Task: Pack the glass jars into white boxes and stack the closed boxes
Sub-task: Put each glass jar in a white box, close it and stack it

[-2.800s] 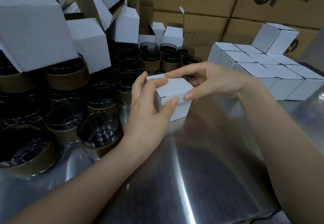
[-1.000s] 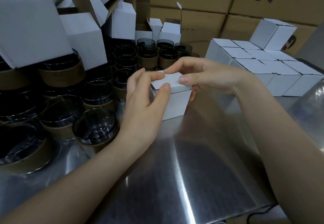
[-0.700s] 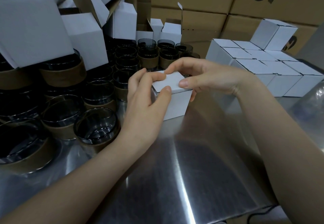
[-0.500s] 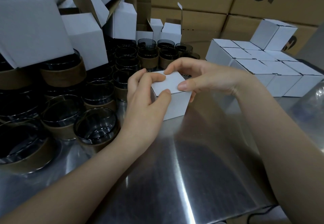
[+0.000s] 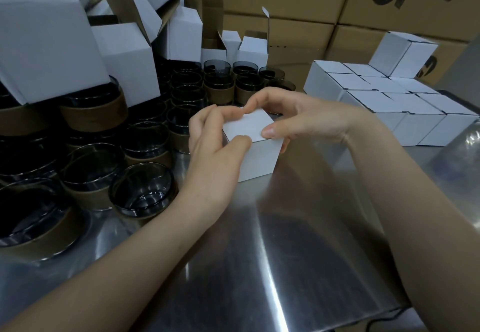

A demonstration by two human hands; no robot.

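While fingers [image 5: 221,120] of my left hand [image 5: 215,152] and right hand [image 5: 309,117] pinched the shut box [image 5: 261,156], its contents were hidden; nearby jars [image 5: 142,192] stood empty.

The left hand [image 5: 215,150] and right hand [image 5: 306,116] are bare. Both arms are bare too, right to the picture's edge. The nails are short and plain.

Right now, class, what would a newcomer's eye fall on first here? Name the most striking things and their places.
At centre, the left hand and right hand grip the top of a small white box on the steel table. To the left crowd dark glass jars; closed white boxes sit in rows at the right, one perched on top.
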